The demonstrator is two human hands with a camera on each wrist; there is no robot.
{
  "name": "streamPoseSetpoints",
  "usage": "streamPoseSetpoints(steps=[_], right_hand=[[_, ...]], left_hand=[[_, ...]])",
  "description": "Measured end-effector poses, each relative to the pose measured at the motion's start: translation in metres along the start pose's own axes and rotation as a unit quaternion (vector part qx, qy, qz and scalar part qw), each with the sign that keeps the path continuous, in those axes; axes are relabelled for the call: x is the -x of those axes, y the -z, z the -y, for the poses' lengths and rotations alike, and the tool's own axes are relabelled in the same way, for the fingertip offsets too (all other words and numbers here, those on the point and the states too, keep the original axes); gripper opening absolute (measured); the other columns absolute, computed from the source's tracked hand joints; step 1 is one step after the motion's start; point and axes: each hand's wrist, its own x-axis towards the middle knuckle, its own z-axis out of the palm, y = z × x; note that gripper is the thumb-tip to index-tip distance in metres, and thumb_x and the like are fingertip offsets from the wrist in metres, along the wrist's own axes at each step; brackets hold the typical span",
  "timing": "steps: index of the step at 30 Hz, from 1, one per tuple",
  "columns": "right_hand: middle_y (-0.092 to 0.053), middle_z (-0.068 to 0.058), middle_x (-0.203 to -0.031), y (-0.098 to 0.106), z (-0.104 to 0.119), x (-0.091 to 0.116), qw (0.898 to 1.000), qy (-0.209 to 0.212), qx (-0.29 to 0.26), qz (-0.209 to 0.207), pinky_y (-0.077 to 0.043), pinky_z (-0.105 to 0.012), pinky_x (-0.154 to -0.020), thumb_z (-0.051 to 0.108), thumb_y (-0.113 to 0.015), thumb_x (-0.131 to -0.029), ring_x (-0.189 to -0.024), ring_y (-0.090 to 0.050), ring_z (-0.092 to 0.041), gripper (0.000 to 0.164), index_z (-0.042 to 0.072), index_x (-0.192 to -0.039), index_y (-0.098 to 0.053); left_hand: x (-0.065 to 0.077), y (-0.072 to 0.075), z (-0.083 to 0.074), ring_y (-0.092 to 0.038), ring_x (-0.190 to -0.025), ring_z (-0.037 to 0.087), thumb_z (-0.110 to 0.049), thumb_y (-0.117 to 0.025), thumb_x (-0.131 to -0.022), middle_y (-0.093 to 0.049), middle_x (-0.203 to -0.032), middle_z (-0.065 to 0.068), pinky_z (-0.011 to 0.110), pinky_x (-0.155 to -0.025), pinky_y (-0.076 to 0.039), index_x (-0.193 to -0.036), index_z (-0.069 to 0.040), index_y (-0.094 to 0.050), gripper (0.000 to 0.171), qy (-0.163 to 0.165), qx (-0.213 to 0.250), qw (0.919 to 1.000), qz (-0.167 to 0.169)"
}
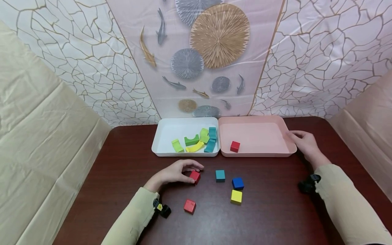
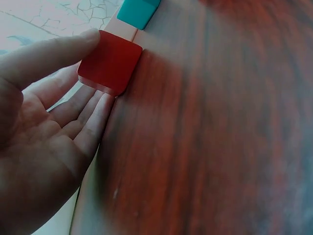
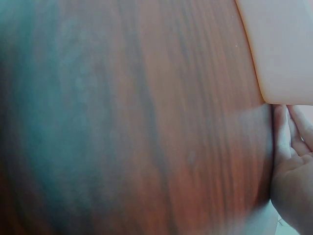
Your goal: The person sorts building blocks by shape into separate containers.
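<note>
My left hand point(image 1: 176, 173) pinches a red cube point(image 1: 195, 176) on the table, thumb on the near side and fingers arched over the far side. In the left wrist view, the thumb meets one edge of that red cube point(image 2: 110, 63), with the other fingers behind it. My right hand point(image 1: 306, 144) holds the right rim of the pink tray point(image 1: 260, 134) between thumb and fingers. The fingertips are hidden behind the tray corner in the right wrist view. A second red cube point(image 1: 189, 206) lies nearer me, and a third red cube point(image 1: 234, 146) sits inside the pink tray.
A teal cube point(image 1: 220, 176), a blue cube point(image 1: 238, 183) and a yellow cube point(image 1: 236, 197) lie on the dark wooden table point(image 1: 269, 217). Against the pink tray stands a white tray point(image 1: 165, 136) with several green, yellow and teal curved blocks. Patterned cloth point(image 1: 122, 68) hangs behind.
</note>
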Motion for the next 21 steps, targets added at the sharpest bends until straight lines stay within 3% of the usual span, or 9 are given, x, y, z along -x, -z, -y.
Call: streamPoseSetpoints(steps=[15,21], right_hand=[[-0.049,0.038,-0.089,0.0019,-0.0003,0.0016,1.000,-0.007,0.001,0.006,-0.049,-0.006,-0.071,0.047,-0.058,-0.108,-0.084,-0.049,0.020,0.072,-0.015,-0.146,-0.053],[-0.050,0.038,-0.089,0.0011,0.0009,0.0002,1.000,-0.006,0.003,0.004,-0.048,-0.005,-0.072,0.046,-0.058,-0.108,-0.085,-0.048,0.020,0.072,-0.014,-0.146,-0.054]], left_hand=[[0.0010,-0.0023,-0.0040,-0.065,-0.127,0.020,-0.009,-0.077,-0.097,-0.070,-0.140,0.010,0.037,-0.116,-0.049,-0.140,-0.011,-0.068,0.043,0.007,-0.043,0.9990,-0.003],[0.0008,0.0006,-0.0021,-0.062,-0.119,0.016,-0.009,-0.079,-0.096,-0.067,-0.142,0.008,0.029,-0.108,-0.051,-0.140,-0.012,-0.068,0.045,-0.002,-0.068,0.9977,0.004]])
